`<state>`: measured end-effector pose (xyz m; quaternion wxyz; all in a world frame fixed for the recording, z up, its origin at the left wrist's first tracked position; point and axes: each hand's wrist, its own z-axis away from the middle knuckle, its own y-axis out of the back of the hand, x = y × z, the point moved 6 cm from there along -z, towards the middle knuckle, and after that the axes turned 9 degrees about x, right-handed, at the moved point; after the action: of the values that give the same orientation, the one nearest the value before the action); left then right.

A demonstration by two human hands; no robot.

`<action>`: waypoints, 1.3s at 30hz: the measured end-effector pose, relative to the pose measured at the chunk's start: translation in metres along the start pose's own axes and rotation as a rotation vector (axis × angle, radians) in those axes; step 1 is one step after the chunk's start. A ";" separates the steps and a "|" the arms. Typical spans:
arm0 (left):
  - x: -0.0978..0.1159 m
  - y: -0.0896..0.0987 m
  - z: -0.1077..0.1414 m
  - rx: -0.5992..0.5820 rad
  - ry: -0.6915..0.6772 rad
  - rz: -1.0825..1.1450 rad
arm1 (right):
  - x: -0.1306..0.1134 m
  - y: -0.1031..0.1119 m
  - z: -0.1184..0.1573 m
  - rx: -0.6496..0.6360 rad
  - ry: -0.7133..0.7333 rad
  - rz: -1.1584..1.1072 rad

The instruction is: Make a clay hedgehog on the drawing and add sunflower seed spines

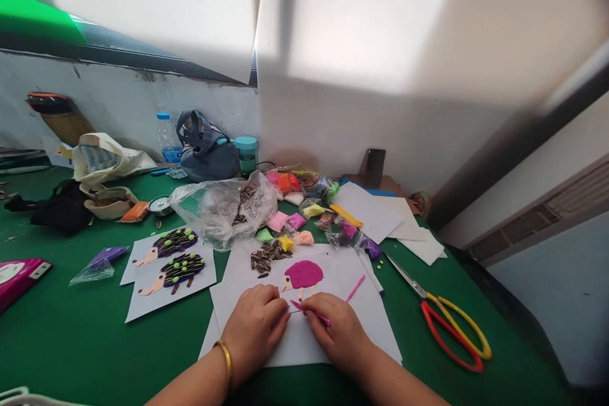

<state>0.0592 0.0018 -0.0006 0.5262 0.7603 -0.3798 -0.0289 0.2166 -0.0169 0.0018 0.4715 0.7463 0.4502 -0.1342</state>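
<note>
A white sheet of paper (280,346) lies in front of me, bearing a hedgehog picture with a magenta clay body (303,274) and a pale clay face and legs. My right hand (337,328) pinches a pink clay modelling tool (297,305), its pointed tip turned left just below the hedgehog. Beside it on the paper, my left hand (255,323) has curled fingers pressed together; whatever they hold is hidden. A second pink clay tool (356,288) rests to the right of the picture. Striped sunflower seeds (269,258) are heaped above the hedgehog.
Two seed-covered hedgehog pictures (174,273) lie at left. Large scissors (438,307) with red and yellow handles lie at right. Behind the sheet are a clear plastic bag (214,209) and several clay packets (278,221). A bottle (169,146) and dark bag (209,155) stand by the wall.
</note>
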 end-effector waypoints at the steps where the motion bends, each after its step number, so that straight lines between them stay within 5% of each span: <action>1: 0.000 0.000 0.000 -0.004 0.002 -0.002 | 0.000 0.000 0.000 -0.002 0.000 -0.003; 39: -0.001 0.001 0.001 -0.001 0.018 0.011 | 0.005 0.003 0.000 0.025 -0.051 -0.014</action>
<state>0.0578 0.0016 -0.0009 0.5302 0.7582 -0.3792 -0.0191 0.2217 -0.0145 0.0002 0.4726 0.7453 0.4416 -0.1619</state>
